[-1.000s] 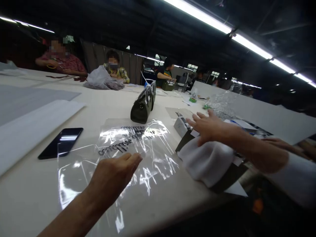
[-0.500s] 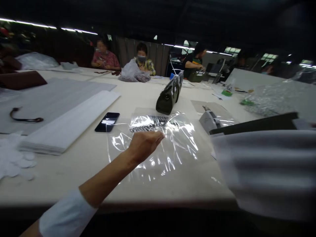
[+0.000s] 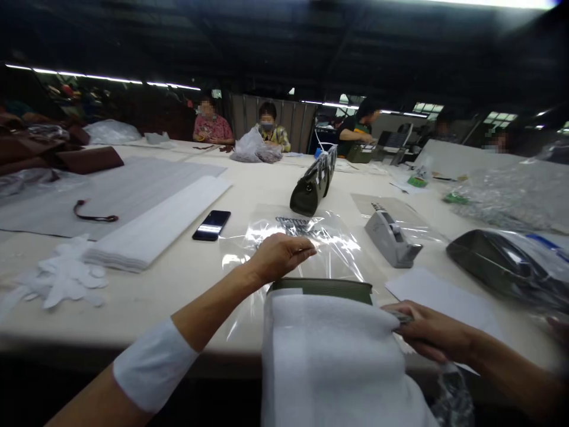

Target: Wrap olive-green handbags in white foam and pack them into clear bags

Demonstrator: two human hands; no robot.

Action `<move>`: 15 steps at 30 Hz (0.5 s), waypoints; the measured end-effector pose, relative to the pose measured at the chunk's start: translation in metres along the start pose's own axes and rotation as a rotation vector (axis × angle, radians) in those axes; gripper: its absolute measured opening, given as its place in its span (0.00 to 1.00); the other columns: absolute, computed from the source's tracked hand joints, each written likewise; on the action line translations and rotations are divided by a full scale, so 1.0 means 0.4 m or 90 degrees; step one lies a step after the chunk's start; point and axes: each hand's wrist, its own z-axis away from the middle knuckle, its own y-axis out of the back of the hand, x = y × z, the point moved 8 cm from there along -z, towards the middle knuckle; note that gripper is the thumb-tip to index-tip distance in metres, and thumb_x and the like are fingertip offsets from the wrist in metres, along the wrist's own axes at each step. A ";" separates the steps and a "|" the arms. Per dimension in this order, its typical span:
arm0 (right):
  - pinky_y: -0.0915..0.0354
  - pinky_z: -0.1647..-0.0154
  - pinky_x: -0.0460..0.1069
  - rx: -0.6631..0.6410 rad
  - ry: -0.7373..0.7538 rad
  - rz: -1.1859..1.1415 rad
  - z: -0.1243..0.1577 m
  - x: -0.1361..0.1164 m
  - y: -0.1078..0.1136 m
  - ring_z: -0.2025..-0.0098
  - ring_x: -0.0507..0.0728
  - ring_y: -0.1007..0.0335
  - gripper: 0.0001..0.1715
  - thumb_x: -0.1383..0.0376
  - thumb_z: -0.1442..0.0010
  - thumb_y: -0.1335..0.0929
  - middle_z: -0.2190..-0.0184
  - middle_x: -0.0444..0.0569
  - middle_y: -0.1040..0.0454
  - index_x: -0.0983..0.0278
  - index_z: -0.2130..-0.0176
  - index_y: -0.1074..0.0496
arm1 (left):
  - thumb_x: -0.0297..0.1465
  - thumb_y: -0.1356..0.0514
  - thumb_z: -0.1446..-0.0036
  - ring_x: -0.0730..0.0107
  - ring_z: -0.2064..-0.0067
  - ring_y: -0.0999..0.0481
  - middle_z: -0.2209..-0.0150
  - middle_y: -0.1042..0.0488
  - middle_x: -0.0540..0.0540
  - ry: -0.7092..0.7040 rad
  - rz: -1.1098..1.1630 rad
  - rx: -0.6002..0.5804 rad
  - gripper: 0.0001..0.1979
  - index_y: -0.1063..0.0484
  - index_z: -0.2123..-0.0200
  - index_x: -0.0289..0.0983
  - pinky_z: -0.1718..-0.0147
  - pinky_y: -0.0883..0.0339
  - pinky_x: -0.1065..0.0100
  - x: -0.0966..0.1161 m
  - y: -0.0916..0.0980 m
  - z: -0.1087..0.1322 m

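Over the clear plastic bags (image 3: pixel 342 252) lying on the table, my left hand (image 3: pixel 284 255) is closed, thumb and fingers pinched at the film. A dark green bag (image 3: pixel 326 289) with white foam sheet (image 3: pixel 333 350) around it is in front of me, at the table's near edge. My right hand (image 3: pixel 424 329) grips this wrapped bag at its right side, fingers closed on the foam's edge. Some crumpled clear plastic (image 3: pixel 453 397) hangs below that hand. Behind the plastic bags stands another dark green handbag (image 3: pixel 306 193).
A phone (image 3: pixel 212 225), stacked foam sheets (image 3: pixel 164 225) and white cut-outs (image 3: pixel 66 273) lie left. A tape dispenser (image 3: pixel 393 240), white paper (image 3: pixel 435 290) and a plastic-covered green bag (image 3: pixel 498 261) are right. Several people work across the table (image 3: pixel 262 184).
The wrapped green bag has come from the right to the front middle, with my right hand now visible on it. My left hand stays at the clear plastic. The view has shifted.
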 end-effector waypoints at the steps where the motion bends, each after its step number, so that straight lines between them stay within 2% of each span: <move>1: 0.65 0.91 0.39 0.009 0.003 -0.022 -0.011 0.008 -0.005 0.90 0.40 0.56 0.16 0.58 0.48 0.33 0.84 0.37 0.43 0.69 0.66 0.32 | 0.36 0.50 0.40 0.75 0.72 0.29 0.74 0.26 0.51 -0.012 0.004 -0.002 0.13 0.27 0.65 0.39 0.70 0.38 0.74 0.013 0.013 0.003; 4: 0.65 0.91 0.39 0.045 -0.002 -0.082 -0.015 0.047 0.000 0.91 0.40 0.58 0.14 0.59 0.47 0.32 0.86 0.36 0.43 0.69 0.65 0.33 | 0.35 0.52 0.39 0.78 0.76 0.32 0.75 0.29 0.51 -0.059 -0.034 -0.016 0.14 0.28 0.66 0.38 0.75 0.39 0.75 0.057 0.036 0.023; 7: 0.65 0.90 0.39 0.101 0.002 -0.138 0.002 0.091 0.017 0.91 0.40 0.63 0.14 0.59 0.45 0.33 0.91 0.33 0.48 0.68 0.63 0.33 | 0.28 0.53 0.39 0.80 0.82 0.39 0.79 0.34 0.54 -0.131 -0.148 -0.057 0.12 0.31 0.68 0.37 0.84 0.48 0.76 0.111 0.022 0.059; 9: 0.66 0.89 0.39 0.134 0.014 -0.170 0.012 0.114 0.022 0.91 0.41 0.65 0.16 0.59 0.45 0.34 0.93 0.32 0.50 0.68 0.61 0.33 | 0.24 0.53 0.42 0.78 0.83 0.40 0.79 0.35 0.54 -0.177 -0.213 -0.078 0.10 0.32 0.67 0.37 0.86 0.51 0.75 0.149 0.005 0.088; 13: 0.65 0.89 0.39 0.179 0.019 -0.230 0.017 0.157 0.016 0.92 0.41 0.63 0.22 0.57 0.48 0.32 0.94 0.33 0.48 0.69 0.58 0.33 | 0.21 0.51 0.47 0.73 0.81 0.36 0.76 0.33 0.52 -0.248 -0.236 -0.093 0.13 0.35 0.58 0.34 0.86 0.45 0.70 0.229 -0.025 0.139; 15: 0.64 0.89 0.39 0.195 0.008 -0.261 0.016 0.184 0.010 0.92 0.41 0.62 0.24 0.54 0.49 0.32 0.95 0.34 0.47 0.70 0.59 0.33 | 0.21 0.51 0.48 0.72 0.82 0.36 0.76 0.34 0.51 -0.280 -0.226 -0.084 0.14 0.35 0.58 0.32 0.87 0.44 0.68 0.265 -0.040 0.159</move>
